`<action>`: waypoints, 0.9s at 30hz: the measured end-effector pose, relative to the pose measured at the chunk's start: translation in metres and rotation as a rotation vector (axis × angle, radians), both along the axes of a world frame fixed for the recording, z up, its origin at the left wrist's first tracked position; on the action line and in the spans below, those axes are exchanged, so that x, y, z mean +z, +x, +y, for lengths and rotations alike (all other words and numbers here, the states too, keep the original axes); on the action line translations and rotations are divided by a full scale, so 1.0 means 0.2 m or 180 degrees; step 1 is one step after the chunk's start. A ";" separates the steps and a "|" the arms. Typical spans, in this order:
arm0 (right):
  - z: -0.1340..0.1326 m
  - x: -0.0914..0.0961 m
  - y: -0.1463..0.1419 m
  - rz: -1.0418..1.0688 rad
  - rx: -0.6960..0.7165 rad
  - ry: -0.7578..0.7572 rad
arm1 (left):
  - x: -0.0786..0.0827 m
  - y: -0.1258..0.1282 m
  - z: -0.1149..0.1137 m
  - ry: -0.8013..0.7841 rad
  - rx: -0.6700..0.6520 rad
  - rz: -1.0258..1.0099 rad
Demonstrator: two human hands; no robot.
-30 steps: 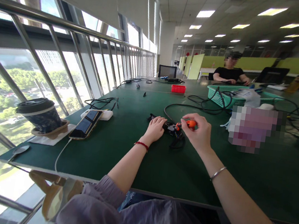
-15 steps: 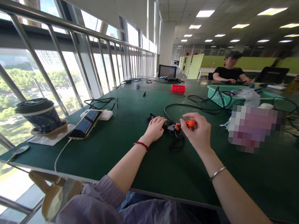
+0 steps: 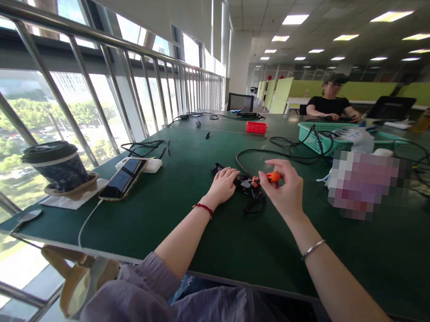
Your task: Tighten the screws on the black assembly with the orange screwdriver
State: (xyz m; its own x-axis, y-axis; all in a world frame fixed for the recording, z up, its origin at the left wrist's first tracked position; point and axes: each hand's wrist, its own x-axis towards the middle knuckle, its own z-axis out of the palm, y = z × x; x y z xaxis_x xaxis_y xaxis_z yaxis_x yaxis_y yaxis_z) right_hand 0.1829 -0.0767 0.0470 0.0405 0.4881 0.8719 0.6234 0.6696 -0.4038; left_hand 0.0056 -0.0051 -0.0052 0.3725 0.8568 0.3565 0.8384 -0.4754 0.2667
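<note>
Right hand (image 3: 286, 188) pinches a thin-shafted orange-handled tool (image 3: 274, 177).

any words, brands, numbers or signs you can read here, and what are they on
None can be read.
Paper cup: patterned dark side, too blurred to make out any lettering.
Phone: screen looks dark, with no legible text.
Black device: too small and partly covered by a hand.
Orange-handled tool: no marking visible at this size.
Red container: no lettering to be made out.
</note>
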 end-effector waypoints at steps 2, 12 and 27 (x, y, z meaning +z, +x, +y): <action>0.00 0.00 0.00 0.0047 0.0073 0.0068 | 0.00 0.00 0.00 0.0006 0.0005 0.0006; 0.00 0.00 0.00 -0.0073 -0.0145 0.0032 | 0.00 0.00 0.00 0.0013 -0.0004 0.0000; 0.00 0.01 -0.01 -0.0096 -0.0066 0.0150 | -0.01 0.00 0.01 0.0064 -0.0003 0.0003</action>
